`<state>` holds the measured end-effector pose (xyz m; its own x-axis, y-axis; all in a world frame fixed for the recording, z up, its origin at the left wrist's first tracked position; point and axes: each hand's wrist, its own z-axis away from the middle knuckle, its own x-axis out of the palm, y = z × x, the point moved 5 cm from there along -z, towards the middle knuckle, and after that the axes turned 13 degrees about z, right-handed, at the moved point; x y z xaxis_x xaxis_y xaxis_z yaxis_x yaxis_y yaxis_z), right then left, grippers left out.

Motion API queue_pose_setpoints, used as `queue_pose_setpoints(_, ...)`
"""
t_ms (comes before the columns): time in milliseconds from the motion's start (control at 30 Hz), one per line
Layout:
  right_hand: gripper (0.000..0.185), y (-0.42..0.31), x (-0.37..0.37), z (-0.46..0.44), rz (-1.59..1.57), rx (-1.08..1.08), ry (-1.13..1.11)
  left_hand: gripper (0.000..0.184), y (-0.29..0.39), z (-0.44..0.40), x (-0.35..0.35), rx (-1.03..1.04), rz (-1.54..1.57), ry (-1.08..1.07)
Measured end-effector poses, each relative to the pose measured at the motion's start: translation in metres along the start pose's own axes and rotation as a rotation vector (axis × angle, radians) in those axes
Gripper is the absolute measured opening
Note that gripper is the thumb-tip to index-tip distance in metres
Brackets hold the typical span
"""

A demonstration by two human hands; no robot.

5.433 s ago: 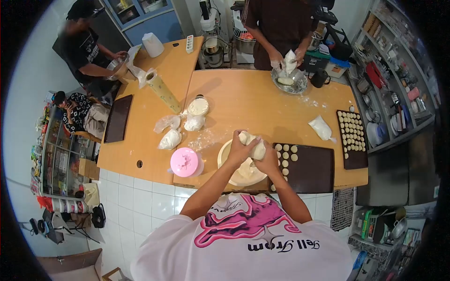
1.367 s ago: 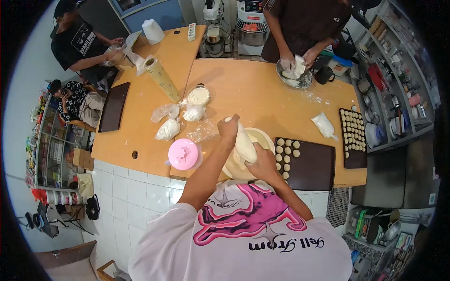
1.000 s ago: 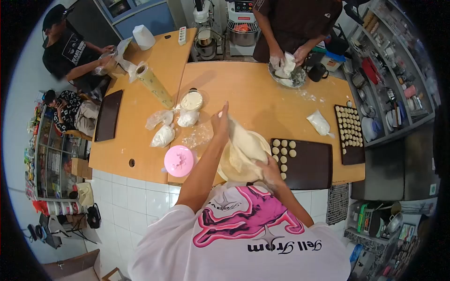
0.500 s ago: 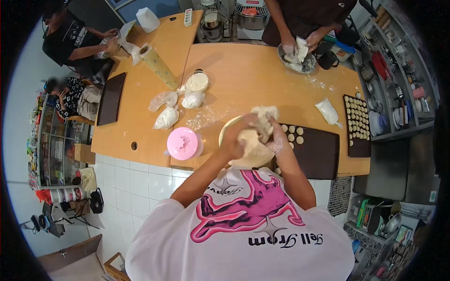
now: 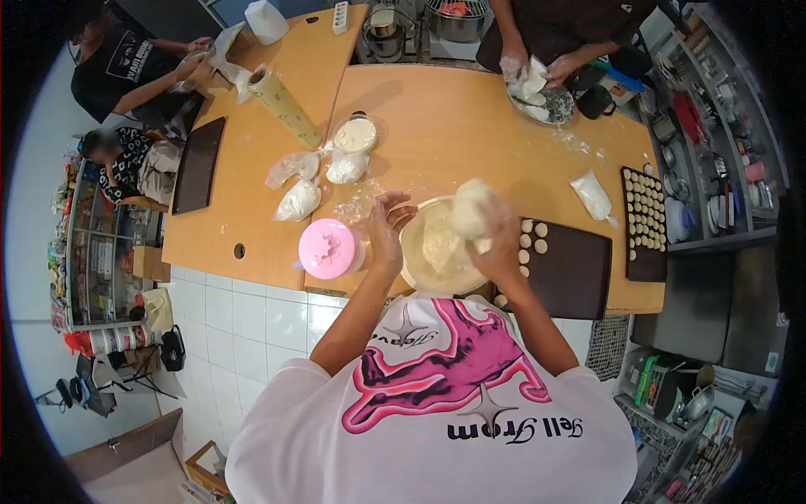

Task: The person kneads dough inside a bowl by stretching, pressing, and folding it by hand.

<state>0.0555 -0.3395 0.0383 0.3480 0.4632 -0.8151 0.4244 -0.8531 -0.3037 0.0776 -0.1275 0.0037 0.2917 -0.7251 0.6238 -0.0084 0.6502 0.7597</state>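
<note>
A round bowl [image 5: 411,269] stands at the table's near edge, with pale dough [image 5: 440,244] inside. My right hand [image 5: 502,244] holds a blurred lump of dough [image 5: 473,208] over the bowl's right side. At the bowl's left rim is my left hand [image 5: 389,225], its fingers apart and nothing in it. Beside that hand sits a container with a pink lid [image 5: 327,249]. Right of the bowl lies a dark tray [image 5: 567,273] with several small round dough pieces [image 5: 541,246] at its left side.
Bags of white powder [image 5: 298,202], a tub [image 5: 354,134] and a film roll [image 5: 285,109] lie left of centre. A powder bag [image 5: 591,196] and a filled tray [image 5: 646,265] are at right. One person works over a metal bowl [image 5: 546,109]; two people are at left.
The dough was stretched between both hands, then bunched up; now it is in my right hand alone. My left hand has let go and moved to the bowl's left rim. The view has shifted.
</note>
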Motion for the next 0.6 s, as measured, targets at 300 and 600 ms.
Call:
queue_pose_setpoints(300,0.075,0.005,0.071,0.036,0.184,-0.054,-0.699,0.048,-0.02,0.005,-0.021,-0.065,-0.007,0.048)
queue_pose_setpoints(600,0.068,0.005,0.133,0.043,0.22,-0.118,-0.612,0.05,-0.031,0.007,-0.028,-0.063,0.013,0.011)
